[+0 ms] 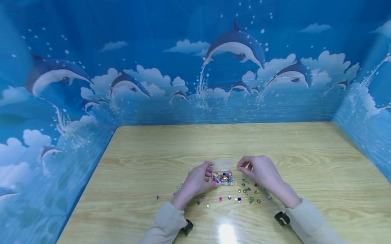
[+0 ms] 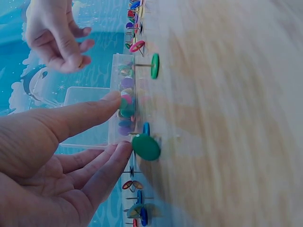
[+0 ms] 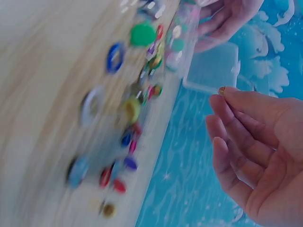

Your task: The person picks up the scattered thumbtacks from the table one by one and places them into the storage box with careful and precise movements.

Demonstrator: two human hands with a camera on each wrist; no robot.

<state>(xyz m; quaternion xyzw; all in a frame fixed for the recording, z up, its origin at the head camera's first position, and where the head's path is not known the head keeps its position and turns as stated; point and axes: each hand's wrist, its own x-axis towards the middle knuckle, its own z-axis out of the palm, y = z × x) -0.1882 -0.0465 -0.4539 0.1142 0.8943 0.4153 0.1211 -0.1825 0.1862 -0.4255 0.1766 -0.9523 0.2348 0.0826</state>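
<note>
On the table stands a small clear plastic box (image 2: pixel 115 71) holding colourful thumbtacks (image 1: pixel 225 178), its lid (image 1: pixel 223 164) swung back open. My left hand (image 1: pixel 197 181) grips the box from the left, thumb at the near side and fingers around the far left corner. To the right of the box, my right hand (image 1: pixel 259 170) is raised above the tabletop. Between its thumb and forefinger it pinches a gold thumbtack (image 3: pixel 222 90); the other fingers are loosely bent.
Loose thumbtacks (image 3: pixel 131 109) lie scattered on the wooden table (image 1: pixel 133 157), thickest below my right hand. A few more, such as a green one (image 2: pixel 147 147), lie in front of the box and around my left hand. A dolphin-print backdrop (image 1: pixel 184 61) encloses the table's back and sides.
</note>
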